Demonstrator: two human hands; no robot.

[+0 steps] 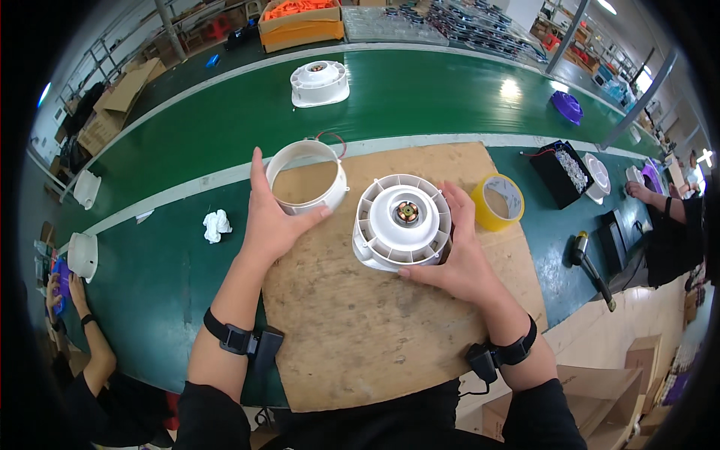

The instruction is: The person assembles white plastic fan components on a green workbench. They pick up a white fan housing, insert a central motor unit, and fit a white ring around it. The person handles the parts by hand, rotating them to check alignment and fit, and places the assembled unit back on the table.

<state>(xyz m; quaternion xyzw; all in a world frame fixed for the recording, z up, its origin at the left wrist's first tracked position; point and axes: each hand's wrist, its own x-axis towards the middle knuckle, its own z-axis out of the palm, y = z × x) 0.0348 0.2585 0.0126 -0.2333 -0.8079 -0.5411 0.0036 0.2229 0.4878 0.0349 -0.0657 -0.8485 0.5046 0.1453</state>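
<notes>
— Motor housing (403, 222), white and round with ribbed vanes and a copper-coloured hub showing at its centre: we have it sitting on the brown board (360, 330), hub up, a little right of the board's middle.

— And our right hand (461, 259)?

— It cups the housing from the right and from below. The fingers curl along its far right side and the thumb lies under the near edge, so the part sits to the left of the palm, partly enclosed, not lifted as far as we can tell. We judge that grip steadies it so it cannot slide on the board.

— What about the left hand (271, 217)?

— It is wrapped around the white ring (307, 178), an open collar through which we see the board. The palm presses its left wall, the thumb reaches under its near side, and the forefinger stands up along the far left. The ring lies just beside the housing, up and to the left, barely apart from it.

— Anything else close?

— A roll of yellow tape (498, 201) at the board's right edge, just beyond our right fingertips, and a crumpled white rag (217, 225) on the green belt (420, 97) to the left. Another white housing (320, 82) rests farther up the belt.
</notes>
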